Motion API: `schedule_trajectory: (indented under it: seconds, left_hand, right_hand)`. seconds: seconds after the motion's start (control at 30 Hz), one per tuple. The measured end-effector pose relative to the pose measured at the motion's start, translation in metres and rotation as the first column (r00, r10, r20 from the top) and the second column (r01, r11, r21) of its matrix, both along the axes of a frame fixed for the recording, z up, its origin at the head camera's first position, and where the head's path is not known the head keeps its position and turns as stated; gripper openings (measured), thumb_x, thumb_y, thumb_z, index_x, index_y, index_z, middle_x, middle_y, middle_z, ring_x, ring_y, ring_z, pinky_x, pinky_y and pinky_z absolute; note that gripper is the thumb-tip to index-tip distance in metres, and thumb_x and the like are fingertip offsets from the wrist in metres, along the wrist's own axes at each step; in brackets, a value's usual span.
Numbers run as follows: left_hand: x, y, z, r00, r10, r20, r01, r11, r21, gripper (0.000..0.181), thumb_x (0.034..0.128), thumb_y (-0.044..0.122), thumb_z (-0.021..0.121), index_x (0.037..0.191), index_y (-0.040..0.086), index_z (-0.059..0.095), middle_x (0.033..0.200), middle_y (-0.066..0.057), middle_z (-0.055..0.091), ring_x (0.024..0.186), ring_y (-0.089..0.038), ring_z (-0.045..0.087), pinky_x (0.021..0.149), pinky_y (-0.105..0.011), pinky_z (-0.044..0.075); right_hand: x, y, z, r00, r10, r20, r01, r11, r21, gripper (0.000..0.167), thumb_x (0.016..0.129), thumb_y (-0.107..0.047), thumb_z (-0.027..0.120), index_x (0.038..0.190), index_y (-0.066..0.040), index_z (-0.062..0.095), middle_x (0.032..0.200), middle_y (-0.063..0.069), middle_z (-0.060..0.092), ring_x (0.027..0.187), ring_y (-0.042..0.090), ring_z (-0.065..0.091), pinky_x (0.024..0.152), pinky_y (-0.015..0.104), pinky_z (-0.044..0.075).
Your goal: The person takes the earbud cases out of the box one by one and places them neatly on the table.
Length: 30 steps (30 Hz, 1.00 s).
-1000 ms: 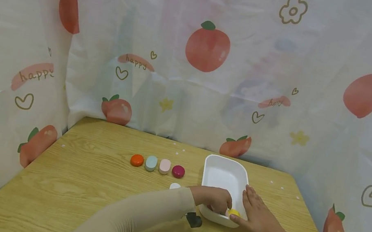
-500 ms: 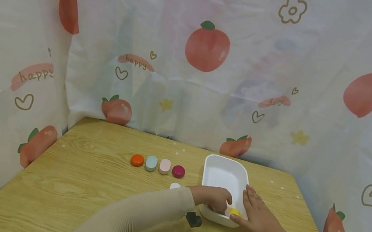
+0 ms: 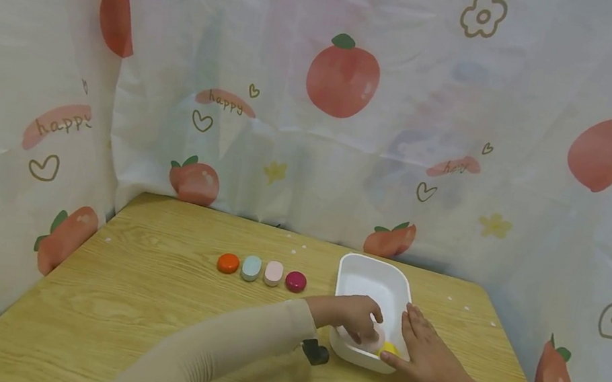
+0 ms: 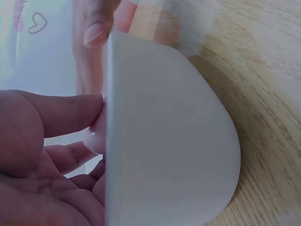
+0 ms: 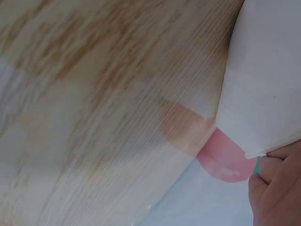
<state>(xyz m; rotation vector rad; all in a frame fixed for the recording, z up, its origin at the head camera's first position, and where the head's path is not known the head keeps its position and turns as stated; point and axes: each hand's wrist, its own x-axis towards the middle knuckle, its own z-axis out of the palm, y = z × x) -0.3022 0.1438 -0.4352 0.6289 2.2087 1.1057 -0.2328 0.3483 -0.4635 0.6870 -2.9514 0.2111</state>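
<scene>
My left hand [image 3: 357,316] reaches into a white plastic tub [image 3: 349,274] from the left. In the left wrist view, its thumb and fingers hold a pale pink rounded piece [image 4: 95,141], partly hidden by the rim. The head view shows that pale pink piece [image 3: 376,341] low in the tub's near end, beside a yellow piece [image 3: 388,350]. My right hand [image 3: 432,360] lies along the tub's right rim with straight fingers; its thumb reaches over the near right corner, by the yellow piece. The right wrist view shows fingers [image 5: 270,172] touching the rim.
Left of the tub, a row on the wooden table [image 3: 151,300] holds an orange piece [image 3: 228,263], a light blue piece [image 3: 251,268], another pale pink piece [image 3: 273,273] and a magenta piece [image 3: 295,281]. A printed curtain [image 3: 327,174] encloses the table.
My left hand has risen slightly inside the tub, and more of the pale pink piece shows. The left sleeve now covers a white piece seen before. My right hand stays on the rim.
</scene>
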Motion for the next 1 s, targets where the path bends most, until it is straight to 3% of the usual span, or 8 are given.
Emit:
schedule_trajectory:
  seconds: [0.2, 0.83, 1.0]
  left_hand:
    - [-0.005, -0.007, 0.001, 0.997, 0.038, 0.067, -0.046, 0.992, 0.114, 0.023, 0.0882, 0.000, 0.068, 0.110, -0.006, 0.064, 0.092, -0.005, 0.059, 0.075, -0.016, 0.061, 0.062, -0.027, 0.058]
    - [-0.007, -0.033, 0.006, 0.979, 0.092, 0.182, -0.133, 0.964, 0.229, 0.020, 0.0908, 0.002, 0.067, 0.109, -0.005, 0.065, 0.090, -0.008, 0.064, 0.081, -0.019, 0.064, 0.070, -0.032, 0.058]
    - [-0.009, -0.038, 0.008, 0.971, 0.101, 0.216, -0.156, 0.953, 0.259, 0.018, 0.0905, 0.002, 0.068, 0.107, -0.003, 0.066, 0.091, -0.009, 0.064, 0.082, -0.020, 0.064, 0.071, -0.033, 0.058]
  right_hand:
    - [0.000, 0.000, 0.001, 1.000, -0.018, 0.015, 0.019, 1.000, -0.006, 0.096, 0.091, -0.060, 0.056, 0.144, 0.015, 0.028, 0.156, 0.027, 0.016, 0.143, 0.042, 0.014, 0.112, 0.055, 0.022]
    - [-0.001, -0.002, -0.002, 1.000, -0.015, 0.012, 0.015, 1.000, -0.005, 0.096, 0.091, -0.060, 0.055, 0.144, 0.016, 0.028, 0.155, 0.028, 0.017, 0.142, 0.043, 0.015, 0.110, 0.058, 0.023]
    - [-0.002, 0.000, -0.002, 0.999, -0.035, 0.042, 0.035, 0.999, -0.006, 0.099, 0.091, -0.063, 0.053, 0.145, 0.015, 0.025, 0.157, 0.026, 0.013, 0.143, 0.042, 0.011, 0.115, 0.052, 0.014]
